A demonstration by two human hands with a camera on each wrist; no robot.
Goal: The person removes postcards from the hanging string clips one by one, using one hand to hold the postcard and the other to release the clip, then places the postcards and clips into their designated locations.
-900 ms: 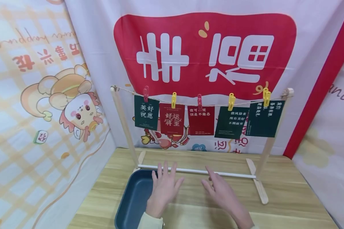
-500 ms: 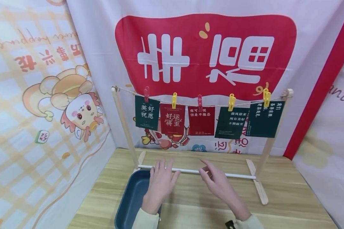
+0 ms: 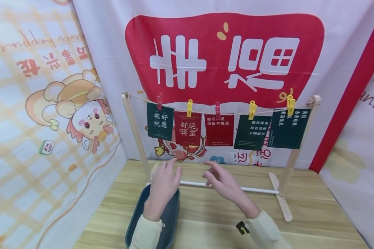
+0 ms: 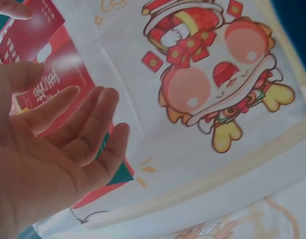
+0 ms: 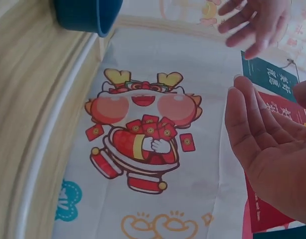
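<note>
Cream-sleeved L hand [image 3: 162, 185] & R hand [image 3: 222, 181], empty w/ fingers loosely bent, are higher vs. 0.5 s ago, so nearer the hanging cards [image 3: 188, 136]. Those hang untouched beyond/above both; blue tray [image 3: 172, 218]'s under L forearm.

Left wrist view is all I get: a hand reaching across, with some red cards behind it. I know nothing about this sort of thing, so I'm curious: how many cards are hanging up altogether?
Observer: Five cards hang side by side in the head view, three dark green and two red.
Visitor: More than I thought! And on the other side, is something being held?
Observer: Nothing that I can see: in the right wrist view, the palm side of the right hand shows, with nothing in it.
</note>
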